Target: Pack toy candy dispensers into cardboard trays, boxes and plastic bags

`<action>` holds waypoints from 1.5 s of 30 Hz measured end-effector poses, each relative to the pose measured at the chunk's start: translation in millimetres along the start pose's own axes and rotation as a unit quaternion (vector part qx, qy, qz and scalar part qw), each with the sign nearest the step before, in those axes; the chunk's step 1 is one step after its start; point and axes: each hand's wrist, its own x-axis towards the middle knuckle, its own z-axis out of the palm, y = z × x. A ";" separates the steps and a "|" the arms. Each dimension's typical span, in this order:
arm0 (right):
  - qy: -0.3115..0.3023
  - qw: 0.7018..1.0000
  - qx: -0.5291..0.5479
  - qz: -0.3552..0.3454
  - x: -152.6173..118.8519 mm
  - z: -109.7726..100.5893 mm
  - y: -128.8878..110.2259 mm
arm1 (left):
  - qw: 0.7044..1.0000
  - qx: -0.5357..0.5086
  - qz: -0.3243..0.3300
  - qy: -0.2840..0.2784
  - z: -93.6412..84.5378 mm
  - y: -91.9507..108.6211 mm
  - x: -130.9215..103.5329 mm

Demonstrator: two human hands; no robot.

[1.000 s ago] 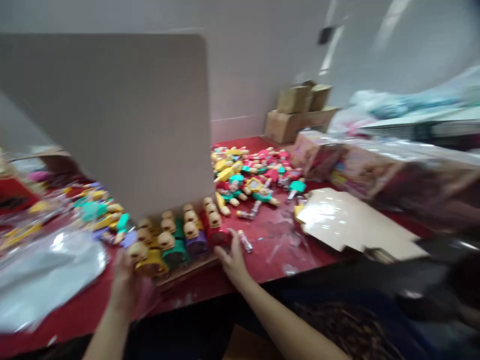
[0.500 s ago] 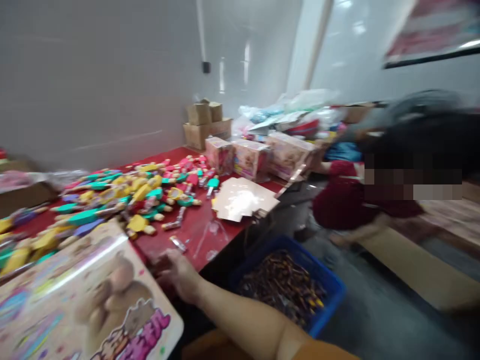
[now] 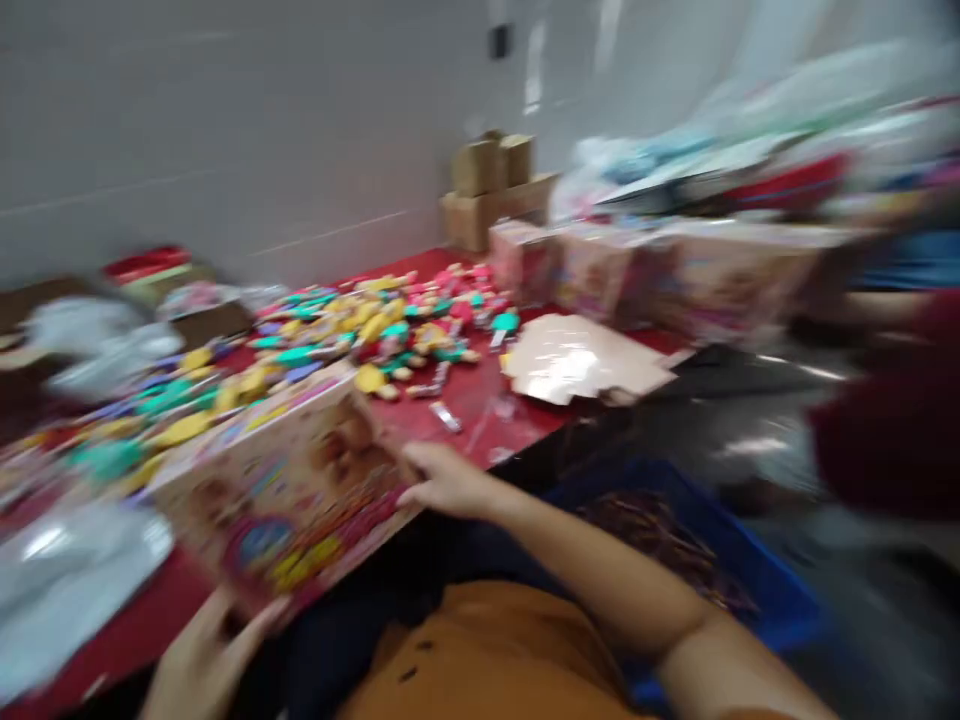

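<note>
Printed carton (image 3: 289, 490), pink and yellow with cartoon artwork on its face, lies tilted at the near edge of the red bench (image 3: 480, 415), held between both hands. The left hand (image 3: 202, 655) grips its near left corner from below, fingers curled up against the underside. The right hand (image 3: 442, 480) grasps the carton's right end, fingers pressed on the edge, with the bare forearm running back toward the near right. The picture is blurred by motion, so the exact finger placement is hard to read.

Just beyond the carton, a wide scatter of small toy figures (image 3: 352, 335) in yellow, green, red and purple covers the middle of the bench. One small loose piece (image 3: 446, 415) lies alone on the red surface between the scatter and the right hand. To the right of the toys lies a flat, shiny cardboard blank (image 3: 585, 360). Farther right, a row of pink printed boxes (image 3: 645, 275) stands along the bench's far right side. Plain brown cardboard boxes (image 3: 491, 185) are stacked against the grey wall at the far end. A crumpled clear plastic sheet (image 3: 67, 570) lies at the near left. Below the bench edge, to the right of the forearm, sits a blue crate (image 3: 757, 575) with dark contents. A person's dark red sleeve (image 3: 892, 430) shows at the far right.
</note>
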 end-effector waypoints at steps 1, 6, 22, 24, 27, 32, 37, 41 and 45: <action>0.026 0.999 -0.008 -0.022 9.3 2.0 6.9 | 0.999 0.039 -0.006 0.027 -21.6 -11.2 -10.4; 0.127 0.980 -0.065 -0.137 51.4 30.8 52.9 | 0.967 0.202 0.002 0.153 -36.4 -50.9 -20.7; 0.165 0.941 -0.203 -0.212 59.2 63.8 99.6 | 0.977 0.152 0.001 0.147 7.0 -106.7 -14.9; 0.165 0.942 -0.207 -0.207 60.3 62.7 99.9 | 0.979 0.143 -0.013 0.142 6.7 -108.7 -13.4; 0.173 0.943 -0.204 -0.198 59.7 63.5 98.6 | 0.980 0.138 -0.037 0.136 6.0 -110.6 -14.3; 0.150 0.951 -0.184 -0.198 63.3 59.7 93.7 | 0.984 0.118 -0.066 0.118 2.1 -111.5 -15.5; 0.071 0.964 -0.149 -0.210 68.6 47.4 89.9 | 0.990 0.085 -0.059 0.097 -5.3 -109.9 -14.9; 0.070 0.959 -0.167 -0.219 69.6 44.4 91.4 | 0.992 0.065 -0.052 0.095 -10.0 -109.7 -12.8; 0.083 0.951 -0.180 -0.237 71.8 46.7 91.7 | 0.996 0.040 -0.031 0.077 -15.4 -110.5 -7.0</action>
